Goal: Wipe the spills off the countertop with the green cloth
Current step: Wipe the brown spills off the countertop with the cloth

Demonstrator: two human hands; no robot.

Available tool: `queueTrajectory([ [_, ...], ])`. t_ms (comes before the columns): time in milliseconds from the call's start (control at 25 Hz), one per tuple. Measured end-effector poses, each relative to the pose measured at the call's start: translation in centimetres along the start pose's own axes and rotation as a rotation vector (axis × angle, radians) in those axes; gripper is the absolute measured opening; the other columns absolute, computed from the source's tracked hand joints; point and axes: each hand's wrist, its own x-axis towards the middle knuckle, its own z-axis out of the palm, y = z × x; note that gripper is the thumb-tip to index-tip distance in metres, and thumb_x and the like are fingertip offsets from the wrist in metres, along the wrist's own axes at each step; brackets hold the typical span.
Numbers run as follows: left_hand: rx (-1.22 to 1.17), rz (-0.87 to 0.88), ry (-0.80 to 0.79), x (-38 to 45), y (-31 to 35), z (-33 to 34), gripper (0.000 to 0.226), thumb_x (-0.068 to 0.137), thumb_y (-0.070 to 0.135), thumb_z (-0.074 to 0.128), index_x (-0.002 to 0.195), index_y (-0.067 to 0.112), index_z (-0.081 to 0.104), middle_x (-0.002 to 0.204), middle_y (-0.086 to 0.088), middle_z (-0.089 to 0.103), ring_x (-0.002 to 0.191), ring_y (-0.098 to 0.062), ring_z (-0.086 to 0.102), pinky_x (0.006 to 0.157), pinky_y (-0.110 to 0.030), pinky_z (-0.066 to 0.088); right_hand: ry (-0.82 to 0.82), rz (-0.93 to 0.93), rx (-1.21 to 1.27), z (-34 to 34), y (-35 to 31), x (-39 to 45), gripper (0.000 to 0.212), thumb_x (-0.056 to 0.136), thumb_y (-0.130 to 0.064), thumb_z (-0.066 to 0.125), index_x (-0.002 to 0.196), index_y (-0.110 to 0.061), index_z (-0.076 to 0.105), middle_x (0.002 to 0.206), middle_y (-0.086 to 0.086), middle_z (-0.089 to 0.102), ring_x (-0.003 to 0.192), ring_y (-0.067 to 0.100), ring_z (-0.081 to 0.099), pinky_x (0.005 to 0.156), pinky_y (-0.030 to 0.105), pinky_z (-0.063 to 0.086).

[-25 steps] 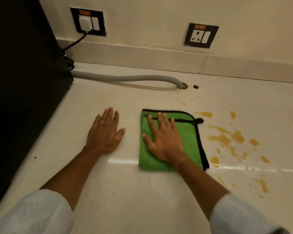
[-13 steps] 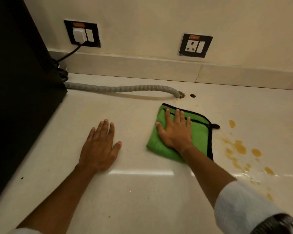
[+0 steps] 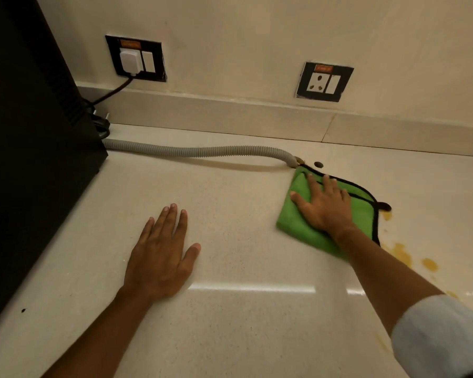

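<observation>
Two flat hands, green cloth, spill-marked countertop.

Right hand (image 3: 324, 207), right of centre: open, fingers spread, palm pressing the folded green cloth (image 3: 292, 219), nothing gripped. Left hand (image 3: 159, 257), lower centre: open, flat on bare countertop (image 3: 243, 323), empty. Cloth's upper corner touches the grey hose (image 3: 197, 151) end. Amber spills (image 3: 400, 253) lie just right of the cloth. Black appliance (image 3: 25, 159) fills the left edge; two wall sockets (image 3: 324, 81) above.

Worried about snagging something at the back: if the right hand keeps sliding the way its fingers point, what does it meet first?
Probably the end of the grey corrugated hose, just past the green cloth under the right hand. Depth is uncertain.
</observation>
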Motion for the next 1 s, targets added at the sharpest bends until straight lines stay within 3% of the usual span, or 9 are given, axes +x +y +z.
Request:
queueTrajectory([
  [80,0.004,-0.005,0.004,0.0,0.1,0.1,0.079,0.086,0.058,0.006,0.151,0.018,-0.013,0.163,-0.003,-0.016,0.149,-0.014,-0.017,0.123,-0.036,-0.008,-0.023,0.136,-0.001,-0.1,0.2,1.1,0.097,0.077,-0.085,0.009,0.156,-0.029,0.009,0.165,0.018,0.011,0.151,0.036,0.009,0.120,0.057,0.008],
  [160,0.016,-0.005,0.005,0.1,0.3,0.2,0.079,0.086,0.058,0.006,0.152,0.018,-0.013,0.163,-0.003,-0.016,0.149,-0.015,-0.016,0.123,-0.037,-0.007,-0.030,0.125,-0.020,-0.3,-1.1,2.0,0.092,0.082,-0.081,0.013,0.156,-0.027,0.009,0.164,0.019,0.011,0.151,0.037,0.009,0.120,0.059,0.008],
  [440,-0.012,0.000,-0.019,-0.1,0.3,-0.3,0.079,0.086,0.058,0.008,0.151,0.016,-0.012,0.163,-0.004,-0.016,0.149,-0.015,-0.016,0.123,-0.036,-0.007,-0.026,-0.474,0.031,0.4,-2.0,-7.9,0.081,0.085,-0.081,0.010,0.155,-0.040,0.009,0.165,0.006,0.016,0.152,0.023,0.013,0.122,0.046,0.004],
  [520,-0.004,-0.002,-0.024,0.0,0.1,-0.2,0.079,0.086,0.058,0.007,0.150,0.017,-0.014,0.163,-0.004,-0.017,0.149,-0.015,-0.017,0.123,-0.036,-0.008,0.004,-0.375,0.008,0.8,-0.2,-8.7,0.080,0.085,-0.081,0.011,0.154,-0.040,0.011,0.165,0.005,0.016,0.152,0.022,0.012,0.123,0.045,0.004],
  [640,-0.005,-0.008,-0.014,0.0,0.2,0.0,0.079,0.086,0.058,0.007,0.150,0.017,-0.013,0.163,-0.004,-0.016,0.149,-0.015,-0.016,0.123,-0.037,-0.007,0.013,0.032,0.015,0.3,-0.4,-5.6,0.084,0.087,-0.075,0.014,0.157,-0.028,0.010,0.165,0.016,0.011,0.152,0.031,0.007,0.122,0.054,0.004],
  [720,0.017,-0.008,-0.019,0.1,0.2,0.2,0.079,0.086,0.058,0.007,0.151,0.017,-0.013,0.163,-0.004,-0.015,0.149,-0.016,-0.016,0.123,-0.037,-0.007,-0.017,0.105,0.036,-0.2,-2.6,-3.3,0.083,0.090,-0.071,0.017,0.157,-0.022,0.008,0.165,0.020,0.009,0.152,0.036,0.005,0.122,0.056,0.004],
  [840,0.048,-0.004,-0.018,0.1,0.1,0.3,0.078,0.087,0.057,0.007,0.152,0.017,-0.012,0.163,-0.004,-0.015,0.149,-0.016,-0.015,0.122,-0.036,-0.008,-0.033,-0.146,0.003,-0.1,-5.2,-3.6,0.082,0.091,-0.071,0.016,0.157,-0.025,0.005,0.165,0.018,0.007,0.153,0.032,0.003,0.122,0.054,0.003],
  [920,0.035,-0.006,-0.023,0.1,0.1,0.2,0.079,0.087,0.057,0.008,0.152,0.016,-0.011,0.163,-0.004,-0.014,0.149,-0.016,-0.015,0.122,-0.035,-0.009,-0.013,-0.371,0.003,0.5,-5.1,-7.1,0.080,0.090,-0.074,0.011,0.157,-0.029,0.006,0.166,0.013,0.009,0.153,0.027,0.004,0.123,0.051,0.005],
  [1000,0.019,-0.007,-0.033,0.1,0.1,0.1,0.079,0.087,0.057,0.008,0.152,0.016,-0.012,0.163,-0.005,-0.015,0.149,-0.016,-0.015,0.122,-0.035,-0.008,0.018,-0.478,0.033,1.2,-3.3,-11.4,0.078,0.090,-0.076,0.012,0.156,-0.034,0.009,0.166,0.009,0.014,0.153,0.022,0.008,0.123,0.050,0.007],
])
